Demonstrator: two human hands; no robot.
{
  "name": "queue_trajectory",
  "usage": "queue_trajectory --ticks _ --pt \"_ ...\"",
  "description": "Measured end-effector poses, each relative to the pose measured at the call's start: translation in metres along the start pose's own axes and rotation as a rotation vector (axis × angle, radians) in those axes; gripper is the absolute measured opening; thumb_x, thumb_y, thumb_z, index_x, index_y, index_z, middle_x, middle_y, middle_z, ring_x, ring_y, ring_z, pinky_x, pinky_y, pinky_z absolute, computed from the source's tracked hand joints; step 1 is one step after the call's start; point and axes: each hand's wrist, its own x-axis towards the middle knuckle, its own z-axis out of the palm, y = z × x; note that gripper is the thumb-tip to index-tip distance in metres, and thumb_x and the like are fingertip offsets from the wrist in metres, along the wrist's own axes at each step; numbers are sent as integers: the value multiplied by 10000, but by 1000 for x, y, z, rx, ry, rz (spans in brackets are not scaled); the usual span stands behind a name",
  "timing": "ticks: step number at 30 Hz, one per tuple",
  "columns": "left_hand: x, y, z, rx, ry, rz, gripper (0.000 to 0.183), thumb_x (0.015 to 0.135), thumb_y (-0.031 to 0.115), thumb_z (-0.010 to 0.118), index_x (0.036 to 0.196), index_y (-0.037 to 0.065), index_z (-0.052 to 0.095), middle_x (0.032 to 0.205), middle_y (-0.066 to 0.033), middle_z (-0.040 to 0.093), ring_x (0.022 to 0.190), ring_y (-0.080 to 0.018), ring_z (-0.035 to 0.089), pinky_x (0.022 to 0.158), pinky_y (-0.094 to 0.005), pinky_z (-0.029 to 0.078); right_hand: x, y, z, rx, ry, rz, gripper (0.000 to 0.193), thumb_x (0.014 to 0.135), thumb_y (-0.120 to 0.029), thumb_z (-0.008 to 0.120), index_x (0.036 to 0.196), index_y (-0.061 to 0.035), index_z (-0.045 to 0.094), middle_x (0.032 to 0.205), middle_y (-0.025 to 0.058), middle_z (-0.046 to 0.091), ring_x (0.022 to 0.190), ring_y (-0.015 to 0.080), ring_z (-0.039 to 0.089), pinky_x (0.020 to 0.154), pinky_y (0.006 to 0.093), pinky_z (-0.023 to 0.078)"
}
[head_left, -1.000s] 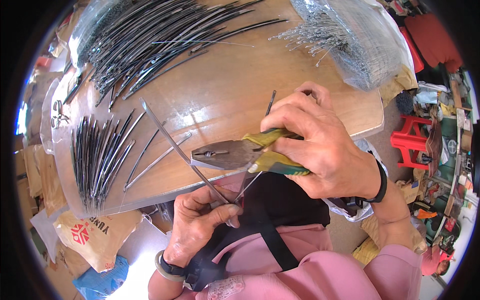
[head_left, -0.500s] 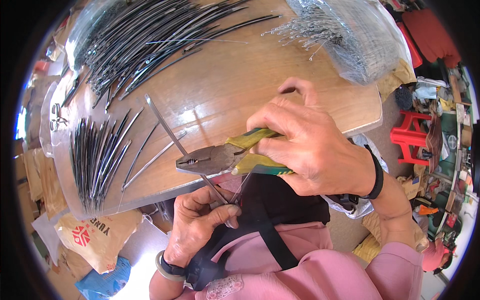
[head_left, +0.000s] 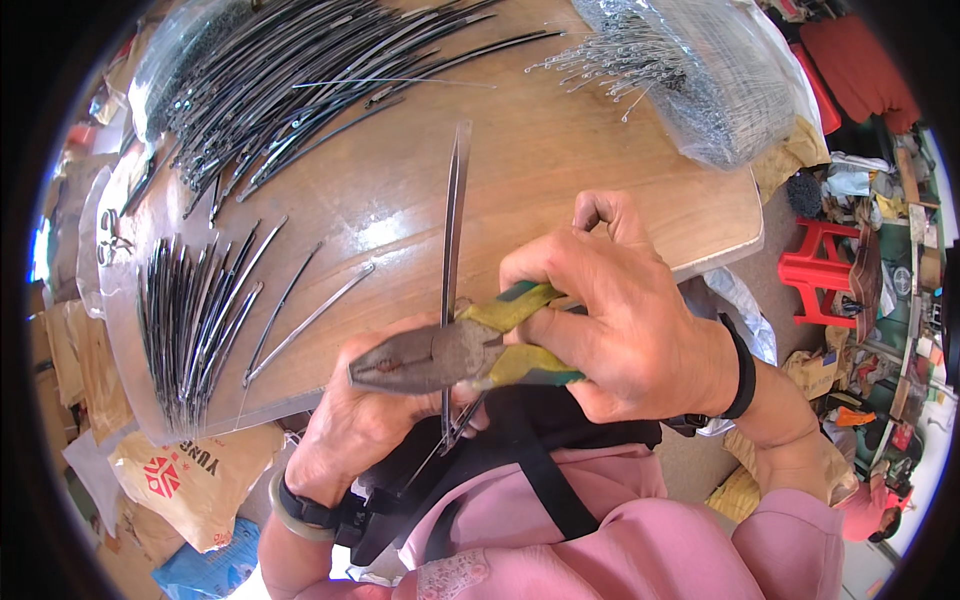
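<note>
My right hand (head_left: 630,310) is wrapped round pliers (head_left: 415,360) with yellow-and-green handles. Their dark jaws point left and look closed, with nothing visible between them. My left hand (head_left: 350,420) grips a thin dark metal strip (head_left: 455,220) low down, its fingers partly hidden by the pliers. Nearly upright, that strip crosses the pliers near their pivot; whether they touch I cannot tell. Below the hand, thin metal pieces (head_left: 447,445) stick out at a slant. Left on the table lies a fanned bunch of similar strips (head_left: 195,320), with two loose strips (head_left: 310,320) beside it.
A big pile of dark strips (head_left: 320,80) covers the far left of the wooden table (head_left: 570,150). Loop-ended wires (head_left: 620,65) poke from a clear plastic wrap (head_left: 735,100) at far right. A red stool (head_left: 820,270) stands beyond; a brown paper bag (head_left: 205,490) lies lower left.
The strip has swung from leaning left to nearly upright and left the plier jaws, which now appear closed. My left hand has shifted left and up, behind the pliers.
</note>
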Motion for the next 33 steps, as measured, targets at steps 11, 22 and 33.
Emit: queue_trajectory --ticks 11,22,33 --pt "-6 -35 22 -664 162 30 234 933 177 607 1005 -44 637 652 -51 539 453 -98 423 417 -232 298 -3 -5 -9 -135 21 186 249 583 -57 733 794 -31 603 1022 95 591 891 303 553 836 458 373" --pt "-13 -32 37 -517 348 376 26 911 -25 618 936 -29 611 700 -25 590 538 -50 486 495 -193 385 -27 -21 -19 308 -272 427 368 670 -141 810 985 -2 681 1157 135 579 980 342 580 864 400 474" --pt "-9 -38 30 -374 385 398 24 903 -53 602 922 -40 609 695 -30 596 531 -52 495 482 -199 382 -31 -26 -5 151 -393 318 339 686 -165 760 931 16 611 1107 164 555 958 327 605 785 411 500"
